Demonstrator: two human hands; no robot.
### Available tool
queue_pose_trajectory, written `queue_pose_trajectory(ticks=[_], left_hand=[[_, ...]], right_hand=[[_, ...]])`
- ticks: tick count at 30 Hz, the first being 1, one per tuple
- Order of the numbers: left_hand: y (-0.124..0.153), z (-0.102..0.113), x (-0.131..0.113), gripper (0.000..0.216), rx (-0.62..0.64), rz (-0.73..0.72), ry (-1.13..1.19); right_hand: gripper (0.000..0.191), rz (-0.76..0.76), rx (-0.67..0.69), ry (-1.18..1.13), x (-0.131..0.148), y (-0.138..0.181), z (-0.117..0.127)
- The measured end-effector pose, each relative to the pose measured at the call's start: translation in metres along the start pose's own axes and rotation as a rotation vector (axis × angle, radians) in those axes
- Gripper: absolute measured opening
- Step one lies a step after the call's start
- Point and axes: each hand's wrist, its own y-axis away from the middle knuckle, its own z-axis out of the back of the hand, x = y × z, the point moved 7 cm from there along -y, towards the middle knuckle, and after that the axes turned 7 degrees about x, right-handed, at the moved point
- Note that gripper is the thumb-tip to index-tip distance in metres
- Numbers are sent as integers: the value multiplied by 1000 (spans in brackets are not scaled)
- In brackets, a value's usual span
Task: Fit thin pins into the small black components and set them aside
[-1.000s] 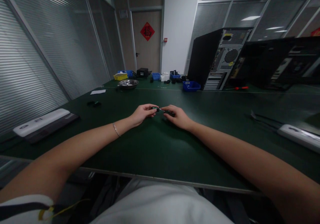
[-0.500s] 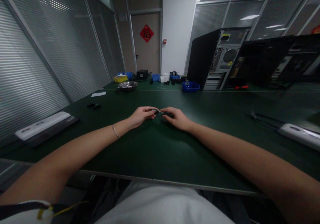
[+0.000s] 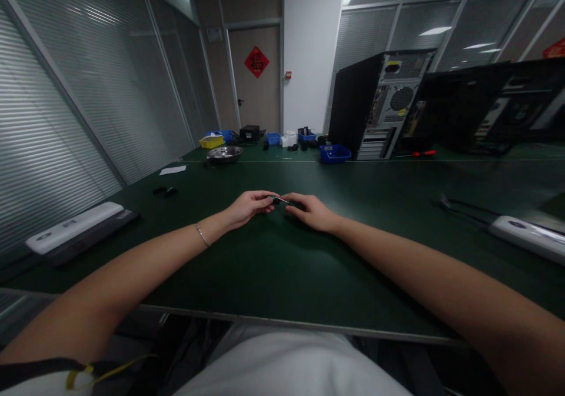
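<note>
Over the middle of the dark green table [image 3: 282, 284], my left hand [image 3: 247, 208] pinches a small black part with some green on it [image 3: 276, 200]; its exact kind is too small to make out. My right hand [image 3: 312, 212] is closed on a screwdriver, whose thin metal shaft [image 3: 283, 200] points left to the small part. The screwdriver's handle is mostly hidden in my fingers. Shaft and part meet between my two hands, and I cannot tell which spot the tip touches.
At left lie a white and black device [image 3: 79, 228], small black pieces [image 3: 165, 191] and white paper [image 3: 172, 170]. Farther back stand a metal bowl [image 3: 225, 155], a yellow tray [image 3: 212, 142], a blue bin [image 3: 335, 154] and a computer tower [image 3: 375, 105]. A white power strip [image 3: 527, 236] lies right.
The small part is tilted a little differently in my left hand, showing more green. Both hands stay nearly in place; the view has shifted slightly.
</note>
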Motion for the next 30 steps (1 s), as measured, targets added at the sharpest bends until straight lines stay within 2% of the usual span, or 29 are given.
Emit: queue_pose_trajectory(ticks=[6,18,30], left_hand=[[0,-4,-2,34,15,-41,1],[1,-2,-8,37,-61,-99,-58],[5,-6,-16,38,-78,-151,-301]], right_hand=[[38,1,23,-43,-2,-1,-3],[34,-34,17,92,-2,-1,-3],[32,-14,19,142,0,-2,-3]])
